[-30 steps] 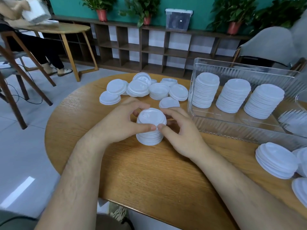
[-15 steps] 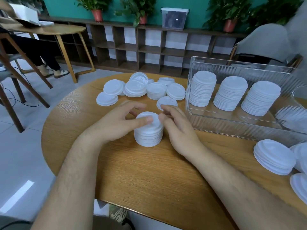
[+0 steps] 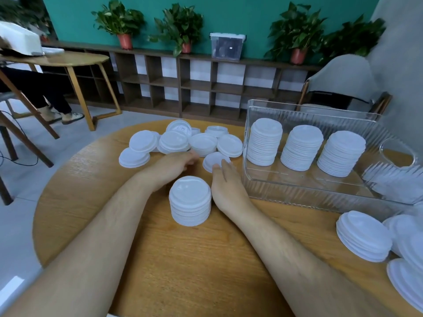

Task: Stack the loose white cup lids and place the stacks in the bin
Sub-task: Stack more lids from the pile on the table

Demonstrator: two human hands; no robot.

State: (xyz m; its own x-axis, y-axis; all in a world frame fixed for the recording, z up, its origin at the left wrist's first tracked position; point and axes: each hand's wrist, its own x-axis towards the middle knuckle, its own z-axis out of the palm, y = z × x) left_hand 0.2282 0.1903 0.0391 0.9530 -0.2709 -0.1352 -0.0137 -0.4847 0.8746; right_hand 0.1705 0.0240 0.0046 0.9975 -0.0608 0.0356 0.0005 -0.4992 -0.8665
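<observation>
The right hand (image 3: 225,181) lies flat with straight fingers, its fingertips (image 3: 216,166) touching the near edge of a single lid (image 3: 214,158) and gripping nothing; the left hand (image 3: 175,164) reaches forward beside it with loose fingers, holding nothing, though its tips are blurred; between the two wrists a stack of white cup lids (image 3: 190,200) stands upright and untouched on the round wooden table (image 3: 183,266); beyond the hands lies a cluster of loose lids (image 3: 174,140), some overlapping; to the right the clear ribbed bin (image 3: 297,191) holds three tall lid stacks (image 3: 301,147) side by side; further lid piles (image 3: 364,235) sit at the table's right edge.
</observation>
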